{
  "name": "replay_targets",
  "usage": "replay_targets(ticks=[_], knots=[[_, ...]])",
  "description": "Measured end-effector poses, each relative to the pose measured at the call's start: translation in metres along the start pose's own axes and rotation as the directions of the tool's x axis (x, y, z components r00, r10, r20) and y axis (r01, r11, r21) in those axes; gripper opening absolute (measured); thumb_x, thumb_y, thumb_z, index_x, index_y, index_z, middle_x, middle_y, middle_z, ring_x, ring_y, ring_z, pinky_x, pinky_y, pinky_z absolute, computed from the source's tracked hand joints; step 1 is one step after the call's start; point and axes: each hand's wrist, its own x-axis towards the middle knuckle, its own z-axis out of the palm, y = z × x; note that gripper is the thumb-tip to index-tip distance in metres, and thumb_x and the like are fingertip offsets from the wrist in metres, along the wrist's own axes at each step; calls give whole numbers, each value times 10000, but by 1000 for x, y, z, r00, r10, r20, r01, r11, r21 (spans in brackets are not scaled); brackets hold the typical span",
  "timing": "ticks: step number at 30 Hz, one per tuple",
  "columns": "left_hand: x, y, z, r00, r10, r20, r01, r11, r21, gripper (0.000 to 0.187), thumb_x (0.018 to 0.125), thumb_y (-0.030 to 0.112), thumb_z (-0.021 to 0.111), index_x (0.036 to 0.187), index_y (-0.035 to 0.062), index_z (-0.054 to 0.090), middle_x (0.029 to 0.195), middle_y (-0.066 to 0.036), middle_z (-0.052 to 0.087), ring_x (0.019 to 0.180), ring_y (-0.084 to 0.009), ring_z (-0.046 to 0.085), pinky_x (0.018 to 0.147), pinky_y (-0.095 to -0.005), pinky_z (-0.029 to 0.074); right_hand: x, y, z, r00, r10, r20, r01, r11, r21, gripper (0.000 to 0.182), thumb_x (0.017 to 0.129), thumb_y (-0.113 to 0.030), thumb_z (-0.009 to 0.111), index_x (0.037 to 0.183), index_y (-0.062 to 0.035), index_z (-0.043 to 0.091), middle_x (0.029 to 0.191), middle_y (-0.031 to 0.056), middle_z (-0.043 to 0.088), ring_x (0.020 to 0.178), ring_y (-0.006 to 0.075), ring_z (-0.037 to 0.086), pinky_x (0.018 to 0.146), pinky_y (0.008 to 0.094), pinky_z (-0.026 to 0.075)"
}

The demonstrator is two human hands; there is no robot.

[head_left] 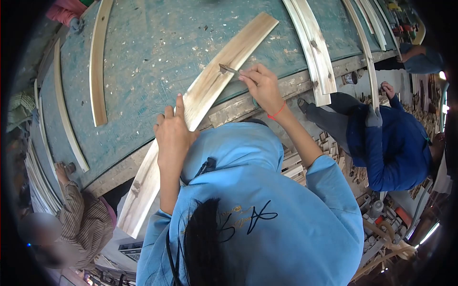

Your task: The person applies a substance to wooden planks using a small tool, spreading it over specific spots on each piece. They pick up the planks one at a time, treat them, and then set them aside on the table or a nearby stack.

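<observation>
A long pale wooden board [210, 78] lies slantwise over the table's near edge, its lower end sticking out past it. My left hand [172, 133] is closed over the middle of this board, index finger stretched along the top. Between the fingertips of my right hand [262, 88] is a small putty knife [230, 69], its pointed blade touching the board's face at a dark brown spot. The knife's handle is mostly hidden in the hand. Further down the board, a brownish patch [136, 187] shows near its lower end.
The green tabletop [157, 57] is speckled with chips and bears other boards, such as one to the left [98, 66] and a stacked pair to the right [312, 47]. A person in dark blue [396, 143] holds a strip at right; one in stripes [90, 219] is at left.
</observation>
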Motion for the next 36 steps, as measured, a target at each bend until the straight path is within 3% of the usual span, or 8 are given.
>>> replay_targets(ticks=[5, 10, 17, 19, 22, 26, 34, 36], knots=[[1, -2, 0, 1000, -2, 14, 2, 1000, -9, 970, 566, 180, 828, 1426, 87, 390, 1108, -180, 583, 992, -367, 584, 842, -466, 496, -4, 2, -3, 1000, -8, -4, 7, 999, -48, 112, 754, -22, 710, 863, 0, 702, 812, 114, 598, 706, 273, 602, 642, 360, 497], [-2, 3, -4, 1000, 6, 4, -6, 1000, -11, 966, 572, 165, 851, 1422, 82, 399, 1128, -177, 579, 995, -360, 580, 825, -467, 491, 0, -2, -17, 984, -130, 122, 157, 956, -247, 92, 745, -9, 699, 836, -11, 691, 833, 96, 587, 767, 263, 593, 663, 370, 511], [-2, 4, -5, 1000, -2, -11, 2, 999, 53, 977, 568, 193, 842, 1429, 95, 392, 1112, -169, 580, 977, -351, 589, 813, -455, 498, 8, -3, -36, 966, -176, 191, 219, 947, -236, 79, 754, -13, 685, 832, -10, 691, 827, 105, 594, 761, 276, 605, 664, 373, 515], [-2, 4, -5, 1000, -1, -9, 1, 999, 44, 981, 564, 175, 857, 1427, 91, 398, 1117, -163, 571, 972, -345, 585, 785, -459, 498, 15, -4, -45, 979, -107, 173, 117, 992, -49, 70, 766, -10, 677, 833, -1, 691, 802, 123, 602, 711, 285, 615, 640, 378, 511], [-4, 7, -4, 1000, -2, -22, 3, 999, 50, 987, 560, 174, 859, 1429, 93, 397, 1107, -159, 572, 964, -340, 585, 782, -457, 497, 19, -4, -39, 999, 1, 44, 0, 999, -35, 58, 776, -6, 672, 829, 9, 691, 781, 140, 609, 673, 290, 620, 624, 380, 507], [-5, 8, -6, 999, 2, -39, 1, 997, 79, 987, 562, 180, 858, 1430, 94, 396, 1113, -150, 567, 965, -337, 582, 779, -458, 497, 7, 1, -12, 1000, -10, 9, 10, 999, -39, 62, 792, -8, 661, 847, 8, 685, 790, 137, 587, 689, 293, 614, 615, 380, 505], [-7, 15, -12, 1000, -20, -23, 22, 992, 120, 983, 572, 184, 838, 1437, 103, 378, 1118, -159, 588, 980, -347, 596, 824, -462, 505, -8, -12, -1, 975, -215, 63, 224, 919, -323, 112, 775, 9, 637, 882, 41, 646, 738, 99, 463, 640, 244, 553, 547, 355, 496], [-7, 15, -11, 999, -16, -41, 22, 990, 142, 1007, 563, 195, 860, 1442, 108, 375, 1100, -132, 560, 955, -326, 577, 767, -458, 491, -7, -10, -3, 963, -256, 82, 269, 902, -338, 100, 775, 5, 634, 870, 36, 643, 739, 97, 463, 641, 238, 552, 541, 348, 495]])
